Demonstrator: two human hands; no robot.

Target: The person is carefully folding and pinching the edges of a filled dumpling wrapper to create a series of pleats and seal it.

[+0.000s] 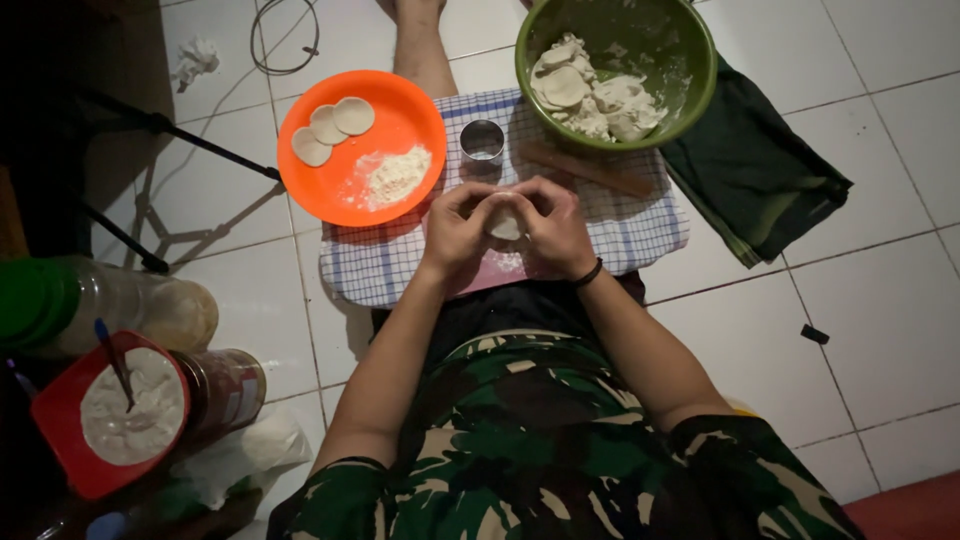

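I see both hands meeting over the checked cloth [620, 235] on the tiled floor [880, 300], and between them sits a small piece of dough [505, 224]. My left hand [455, 228] curls around its left side and my right hand [558, 228] around the right, fingers bent in and thumbs on top, so both are closed onto the dough, pinching it rather than gripping hard; that seems to be why it is held up close to the body, just above the pinkish board under the hands. The metal ring cutter [482, 140] stands just beyond the hands, within easy reach, and a wooden stick [585, 170] lies beside it. The orange plate [410, 100] to the left carries three cut rounds [332, 128] and a heap of flour [398, 176], kept apart. The green bowl [690, 90] beyond holds the remaining dough scraps.
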